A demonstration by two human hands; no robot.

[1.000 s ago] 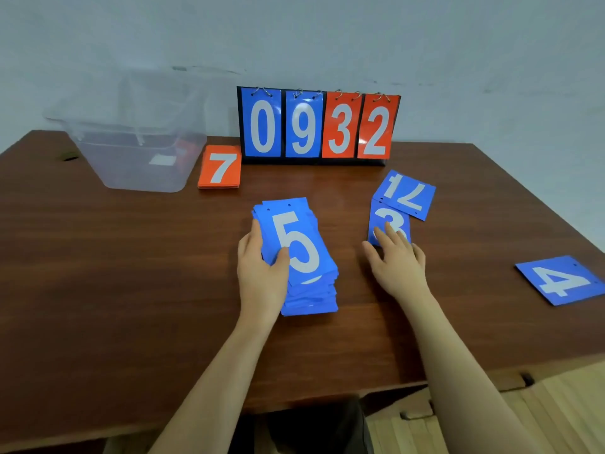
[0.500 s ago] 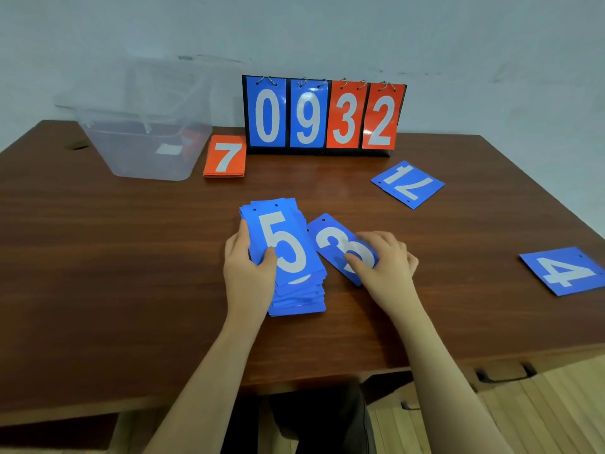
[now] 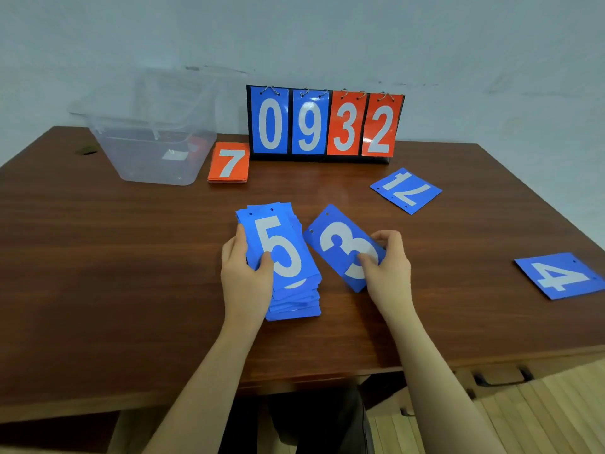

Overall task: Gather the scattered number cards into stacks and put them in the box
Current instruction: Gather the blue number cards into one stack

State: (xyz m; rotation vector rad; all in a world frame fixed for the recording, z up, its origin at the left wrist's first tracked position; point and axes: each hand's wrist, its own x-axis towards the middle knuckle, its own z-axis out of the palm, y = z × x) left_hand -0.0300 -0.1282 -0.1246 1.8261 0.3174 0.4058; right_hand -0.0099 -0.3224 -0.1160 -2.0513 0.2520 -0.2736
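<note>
Right hand [image 3: 388,270] pinching the blue 3 card [image 3: 340,245], tilted; left hand [image 3: 245,273] gripping the fanned blue stack [image 3: 288,273]. Likely to snag on staggered edges; could skew the pile.

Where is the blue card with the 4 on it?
The 4 card lies flat near the table's right edge, by itself, well to the right of the right hand and nearer the person than the 1 and 7 cards.

Blue card stack [image 3: 288,273], loose blue cards, clear box [image 3: 154,152]
</note>
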